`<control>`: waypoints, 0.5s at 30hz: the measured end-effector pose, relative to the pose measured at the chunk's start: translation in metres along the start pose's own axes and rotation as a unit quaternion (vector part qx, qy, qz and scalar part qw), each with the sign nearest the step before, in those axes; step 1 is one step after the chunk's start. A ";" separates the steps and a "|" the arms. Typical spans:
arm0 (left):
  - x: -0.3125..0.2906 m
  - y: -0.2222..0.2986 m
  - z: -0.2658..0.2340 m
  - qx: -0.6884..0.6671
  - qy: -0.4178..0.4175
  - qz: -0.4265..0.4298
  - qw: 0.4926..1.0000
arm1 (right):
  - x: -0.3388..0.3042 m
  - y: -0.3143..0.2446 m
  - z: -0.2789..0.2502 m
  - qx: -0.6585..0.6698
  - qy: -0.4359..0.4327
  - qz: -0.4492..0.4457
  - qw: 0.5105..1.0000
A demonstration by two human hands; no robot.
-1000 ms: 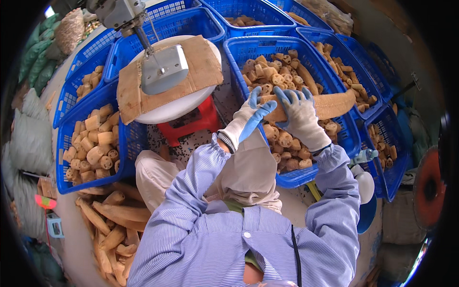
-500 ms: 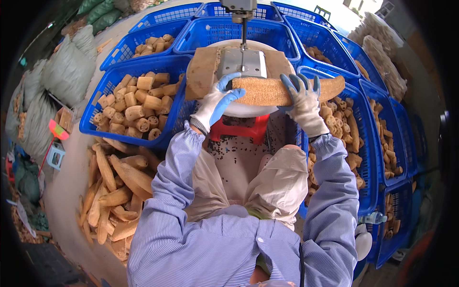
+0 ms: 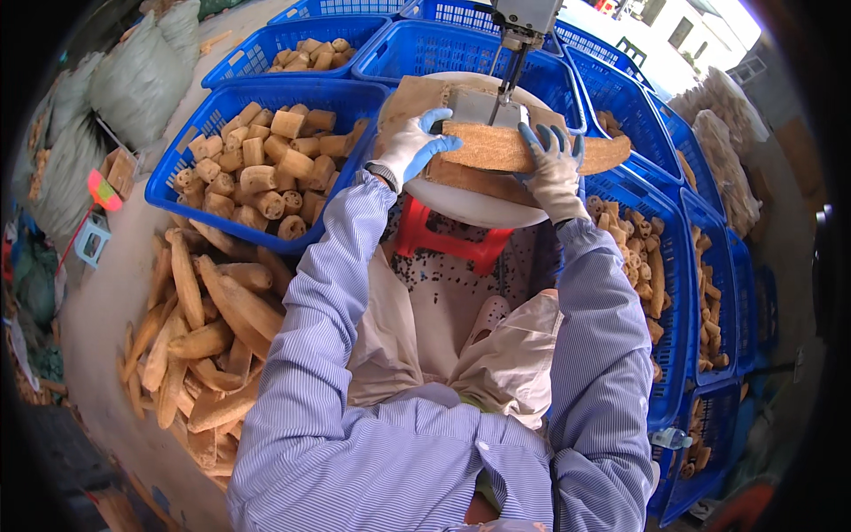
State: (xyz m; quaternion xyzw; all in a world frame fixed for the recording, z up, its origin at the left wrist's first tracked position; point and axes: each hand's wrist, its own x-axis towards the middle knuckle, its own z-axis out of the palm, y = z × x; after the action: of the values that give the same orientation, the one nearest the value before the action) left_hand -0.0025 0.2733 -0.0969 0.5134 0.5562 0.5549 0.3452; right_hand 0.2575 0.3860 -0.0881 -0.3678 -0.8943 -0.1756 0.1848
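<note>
A long, tan dried loofah (image 3: 496, 149) lies crosswise in front of the machine's metal plate (image 3: 486, 108). My left hand (image 3: 412, 149), in a white glove with blue fingers, pinches its left end between thumb and fingers. Gloved the same way, my right hand (image 3: 556, 177) is wrapped over the loofah right of its middle, and the tapered end sticks out beyond it. The machine head (image 3: 525, 13) stands above, its thin vertical rod coming down to the plate just behind the loofah. Under the loofah is a brown cardboard sheet (image 3: 483, 180) on a round white top (image 3: 474, 209).
A blue basket (image 3: 168, 182) of cut loofah pieces stands at left, with whole loofahs (image 3: 191, 332) heaped below it. More blue baskets (image 3: 678, 355) line the right and back. A red stool (image 3: 454, 241) is under the white top. Pale sacks (image 3: 146, 80) lie far left.
The loofah has moved left relative to the plate and closer to the machine, both hands staying on it. My left fingers have spread a little at its end. The whole view has turned slightly.
</note>
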 end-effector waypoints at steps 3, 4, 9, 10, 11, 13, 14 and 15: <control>0.000 0.002 0.003 0.011 -0.009 0.002 1.000 | 0.001 0.001 0.005 0.014 0.013 0.011 1.000; 0.003 -0.003 0.003 -0.008 -0.009 0.010 1.000 | 0.001 0.002 0.007 0.013 0.015 0.009 1.000; 0.006 -0.003 0.006 -0.030 -0.004 -0.002 1.000 | 0.002 0.005 0.007 0.003 0.012 0.003 1.000; 0.007 -0.004 0.006 -0.041 -0.006 -0.001 0.999 | 0.002 0.004 0.006 0.005 0.009 0.004 1.000; 0.008 -0.005 0.007 -0.048 -0.005 0.003 0.999 | 0.003 0.004 0.004 0.006 0.007 0.007 1.000; 0.010 -0.008 0.007 -0.061 -0.005 0.010 0.998 | 0.006 0.001 0.007 0.013 0.000 0.013 1.000; 0.013 -0.011 0.009 -0.068 0.004 0.016 0.998 | 0.007 0.003 0.009 0.020 0.018 0.007 1.000; 0.015 -0.014 0.009 -0.067 0.000 0.022 0.997 | 0.007 0.004 0.011 0.023 0.034 0.001 0.999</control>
State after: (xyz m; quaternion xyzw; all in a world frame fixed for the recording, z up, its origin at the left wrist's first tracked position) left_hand 0.0000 0.2923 -0.1089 0.5014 0.5060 0.5983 0.3669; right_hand 0.2532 0.3979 -0.0935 -0.3580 -0.8909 -0.1669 0.2243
